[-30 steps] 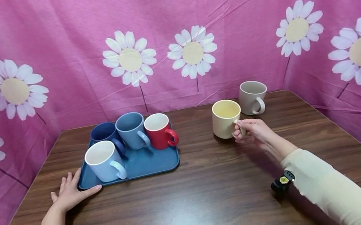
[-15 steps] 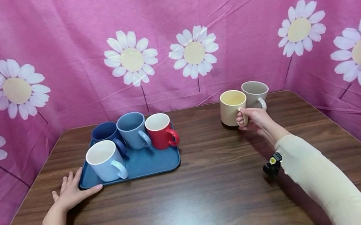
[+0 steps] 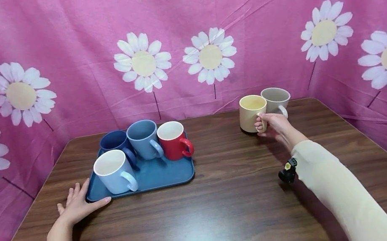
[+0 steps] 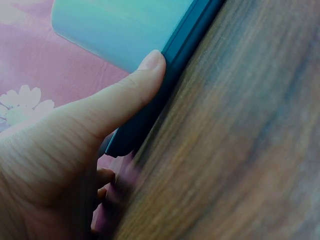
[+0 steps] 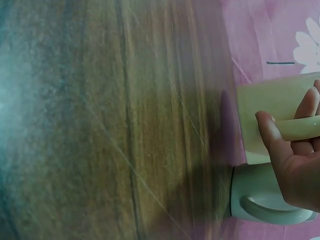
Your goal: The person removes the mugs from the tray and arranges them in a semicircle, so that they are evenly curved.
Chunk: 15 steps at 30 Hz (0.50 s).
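My right hand (image 3: 274, 127) holds a pale yellow mug (image 3: 249, 116) by its handle, fingers curled through and round it. The mug is upright, at or barely above the table; I cannot tell which. Right behind it stands a grey mug (image 3: 277, 99), partly hidden by the yellow one and my hand. At the left, my left hand (image 3: 77, 204) spreads its fingers round the near left corner of a blue tray (image 3: 164, 176). Its thumb (image 4: 132, 97) lies along the tray's front rim, close to a light blue mug (image 3: 113, 174).
Behind the light blue mug on the tray stand a dark blue mug (image 3: 114, 141), a mid-blue mug (image 3: 143, 139) and a red mug (image 3: 172, 144) with a white inside. A pink daisy-print cloth (image 3: 181, 92) hangs behind the wooden table (image 3: 222, 201).
My right hand has carried the yellow mug back and to the right, up beside the grey mug, overlapping it in view. The left hand and tray look unmoved.
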{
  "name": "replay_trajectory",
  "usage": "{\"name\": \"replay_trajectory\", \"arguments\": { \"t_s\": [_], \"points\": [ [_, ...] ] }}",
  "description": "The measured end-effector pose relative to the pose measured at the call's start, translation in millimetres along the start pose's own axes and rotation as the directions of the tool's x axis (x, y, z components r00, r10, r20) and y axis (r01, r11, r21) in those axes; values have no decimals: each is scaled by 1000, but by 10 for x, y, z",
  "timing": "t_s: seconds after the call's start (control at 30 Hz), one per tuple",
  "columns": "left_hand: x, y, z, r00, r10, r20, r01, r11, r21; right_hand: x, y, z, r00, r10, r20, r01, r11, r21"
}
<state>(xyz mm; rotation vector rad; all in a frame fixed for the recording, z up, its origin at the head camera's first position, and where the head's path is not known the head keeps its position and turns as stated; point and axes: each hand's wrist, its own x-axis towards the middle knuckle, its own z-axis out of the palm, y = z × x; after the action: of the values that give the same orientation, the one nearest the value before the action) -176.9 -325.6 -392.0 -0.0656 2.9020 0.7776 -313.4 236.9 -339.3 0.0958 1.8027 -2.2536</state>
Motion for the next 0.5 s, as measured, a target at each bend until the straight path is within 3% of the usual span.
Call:
{"name": "replay_trajectory", "arguments": {
  "t_s": [0.5],
  "points": [
    [1,16,17,1000,-3,-2,3,1000,-7,90,56,-32,998,42,-42,-41,999,22]
  ]
}}
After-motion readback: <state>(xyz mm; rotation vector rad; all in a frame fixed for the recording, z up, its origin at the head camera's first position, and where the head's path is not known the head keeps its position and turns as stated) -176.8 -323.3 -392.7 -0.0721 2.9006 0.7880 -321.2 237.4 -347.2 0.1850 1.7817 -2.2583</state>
